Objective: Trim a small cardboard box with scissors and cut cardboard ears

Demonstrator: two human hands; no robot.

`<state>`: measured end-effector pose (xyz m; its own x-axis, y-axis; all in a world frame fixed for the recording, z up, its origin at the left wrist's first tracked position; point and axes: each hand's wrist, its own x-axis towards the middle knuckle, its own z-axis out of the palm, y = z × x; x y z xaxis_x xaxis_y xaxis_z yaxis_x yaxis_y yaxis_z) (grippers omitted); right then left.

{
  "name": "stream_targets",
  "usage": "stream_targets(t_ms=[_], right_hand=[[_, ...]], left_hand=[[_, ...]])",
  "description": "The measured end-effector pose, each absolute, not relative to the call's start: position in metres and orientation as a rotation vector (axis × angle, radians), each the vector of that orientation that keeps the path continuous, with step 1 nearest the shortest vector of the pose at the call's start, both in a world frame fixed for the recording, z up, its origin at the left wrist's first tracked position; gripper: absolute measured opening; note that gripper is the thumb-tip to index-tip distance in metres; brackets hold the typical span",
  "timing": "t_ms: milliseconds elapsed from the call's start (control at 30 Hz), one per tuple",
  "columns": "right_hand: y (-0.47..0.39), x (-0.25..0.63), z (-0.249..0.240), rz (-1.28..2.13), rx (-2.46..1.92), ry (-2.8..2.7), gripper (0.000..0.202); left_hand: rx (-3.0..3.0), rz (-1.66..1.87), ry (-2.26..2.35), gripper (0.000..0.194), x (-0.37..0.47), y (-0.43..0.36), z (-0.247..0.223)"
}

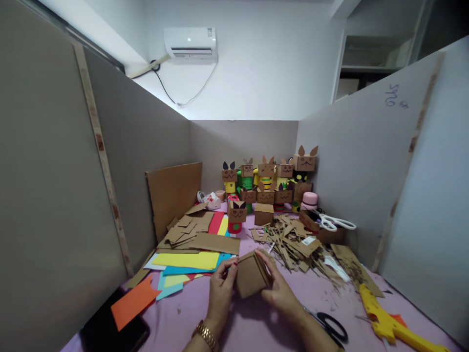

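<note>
A small brown cardboard box (252,276) is held between my two hands, tilted above the pink cloth. My left hand (222,288) grips its left edge with thumb and fingertips. On the opposite side, my right hand (277,288) wraps round the right edge, fingers on top and thumb low. Black-handled scissors (331,328) lie by my right forearm, their blades partly hidden under it. Beyond the box stands a cardboard figure (236,214) with a drawn face, dark ears and a red body.
Several cardboard animal figures (266,170) stand at the back. Coloured paper (185,260) and cardboard sheets (212,243) lie left; a heap of cardboard scraps (289,239) lies right. A yellow glue gun (395,327), white-handled scissors (335,223) and a black tray-like object (110,332) are nearby. Partitions enclose both sides.
</note>
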<state>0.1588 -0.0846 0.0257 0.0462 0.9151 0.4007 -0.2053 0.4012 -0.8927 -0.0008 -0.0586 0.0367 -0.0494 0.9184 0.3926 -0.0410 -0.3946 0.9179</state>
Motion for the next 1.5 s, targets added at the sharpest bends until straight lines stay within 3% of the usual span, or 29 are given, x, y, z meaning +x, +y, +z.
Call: stream_targets(t_ms=[367,567,733,1000,1267,1433,1500], right_hand=[[-0.076,0.171,0.027,1.085,-0.743,-0.910,0.039],[-0.082,0.165,0.030,1.194,-0.704,-0.803,0.060],[-0.082,0.165,0.033,1.357,-0.734,-0.663,0.050],[-0.091,0.160,0.037,1.571,-0.739,-0.721,0.058],[-0.082,0.161,0.031,1.398,-0.736,-0.822,0.058],[-0.082,0.162,0.028,1.282,-0.716,-0.879,0.066],[-0.083,0.163,0.028,1.244,-0.702,-0.919,0.066]], left_hand=[[1.575,1.517,0.948,0.038,0.004,-0.065,0.037],[1.669,1.453,0.905,0.023,0.006,-0.070,0.037],[1.661,1.516,0.953,0.018,0.005,-0.070,0.036],[1.637,1.362,0.806,0.066,0.006,-0.070,0.025],[1.716,1.389,0.819,0.069,0.009,-0.070,0.024],[1.830,1.512,0.872,0.061,0.009,-0.067,0.021],[1.875,1.502,0.882,0.071,0.009,-0.068,0.021]])
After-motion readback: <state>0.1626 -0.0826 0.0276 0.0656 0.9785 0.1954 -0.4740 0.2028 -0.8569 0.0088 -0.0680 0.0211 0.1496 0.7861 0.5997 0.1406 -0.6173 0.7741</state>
